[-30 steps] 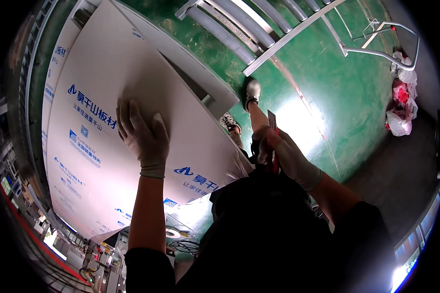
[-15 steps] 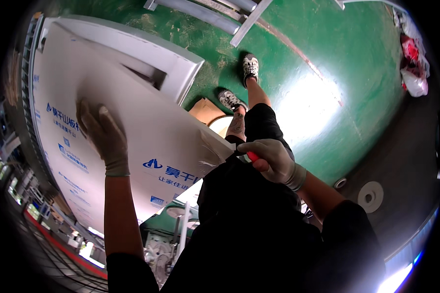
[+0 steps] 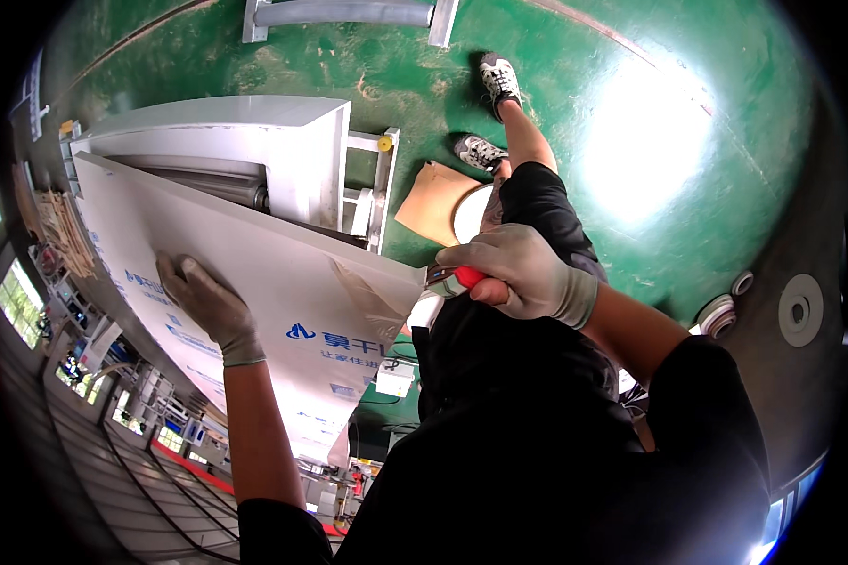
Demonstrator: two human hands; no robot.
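A large white panel (image 3: 264,264) with blue print stretches from my front to the left, tilted, its long edge beside a white machine. My left hand (image 3: 209,306), in a pale work glove, lies flat on its printed face with the fingers extended. At the panel's near right corner, my gloved right hand (image 3: 532,275) is closed around a small red-handled tool (image 3: 465,277). The tool's front end is at the corner; my fingers partly hide it, so its exact kind is unclear. Close to that corner, a loose, wrinkled flap of film (image 3: 369,299) stands off the panel's face.
The white machine (image 3: 306,141) with a metal roller (image 3: 226,186) stands beyond the panel. Flat brown cardboard (image 3: 433,202) lies on the green floor near my feet. A metal frame (image 3: 349,13) is at the far edge. Round discs (image 3: 799,311) lie to the right.
The view has shifted, showing more of the machine and its roller. The panel appears at a steeper angle. My left hand remains flat on it; my right still grips the tool at the corner.
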